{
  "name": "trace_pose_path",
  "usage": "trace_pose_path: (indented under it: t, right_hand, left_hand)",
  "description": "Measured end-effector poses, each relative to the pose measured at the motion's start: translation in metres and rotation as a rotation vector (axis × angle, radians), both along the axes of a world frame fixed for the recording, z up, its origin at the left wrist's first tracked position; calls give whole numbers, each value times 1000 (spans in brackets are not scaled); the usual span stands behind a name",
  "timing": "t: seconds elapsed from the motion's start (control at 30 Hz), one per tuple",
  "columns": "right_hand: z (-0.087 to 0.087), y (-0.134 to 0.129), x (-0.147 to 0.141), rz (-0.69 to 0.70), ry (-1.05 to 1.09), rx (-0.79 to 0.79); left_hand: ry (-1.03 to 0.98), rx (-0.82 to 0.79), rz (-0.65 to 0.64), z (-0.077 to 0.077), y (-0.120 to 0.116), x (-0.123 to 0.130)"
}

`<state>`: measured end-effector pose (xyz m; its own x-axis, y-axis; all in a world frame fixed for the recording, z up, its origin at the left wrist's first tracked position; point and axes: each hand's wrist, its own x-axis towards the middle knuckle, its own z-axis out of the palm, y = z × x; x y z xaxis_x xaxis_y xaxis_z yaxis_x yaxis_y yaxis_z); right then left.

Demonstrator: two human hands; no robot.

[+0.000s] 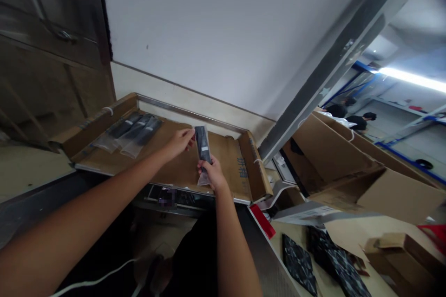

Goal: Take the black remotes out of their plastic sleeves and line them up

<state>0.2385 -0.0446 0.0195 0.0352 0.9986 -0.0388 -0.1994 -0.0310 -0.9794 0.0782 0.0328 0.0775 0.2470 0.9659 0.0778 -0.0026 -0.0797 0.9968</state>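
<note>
My right hand (212, 170) is wrapped round the lower end of a clear plastic bag (202, 141) with a dark, flat, folded item inside and a small white label on it. The bag is held over the cardboard-lined tray (174, 160). At the bag's upper left edge, the fingers of my left hand (183, 140) are pinched together on the plastic. Several similar bagged dark items (137, 130) with white labels lie side by side at the tray's left end.
A white wall panel (209, 32) rises behind the tray. To the right are a large open cardboard box (334, 153), dark patterned packages (299, 260) and a smaller carton (404, 260). A metal door (52, 14) stands at left. Two people (358, 120) are in the right background.
</note>
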Motion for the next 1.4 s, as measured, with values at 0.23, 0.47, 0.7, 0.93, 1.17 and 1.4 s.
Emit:
trace_pose_path:
  t: [0.23,0.47,0.7,0.93,1.17,1.4]
  right_hand:
    - [-1,1,1,103,37,-14]
    - [0,-3,2,164,54,-12]
    - [-3,-2,3,164,51,-16]
    - [-5,1,3,109,-27,8]
    - [-11,9,3,-227,-341,234]
    - [-13,11,3,-239,-410,256]
  left_hand:
    - [51,46,89,12,10,8]
    - [162,126,83,20,13,14]
    - [266,233,75,8,19,20]
    - [413,502,176,23,19,25]
    - [482,718,161,45,5,33]
    - [491,922,162,70,-13,38]
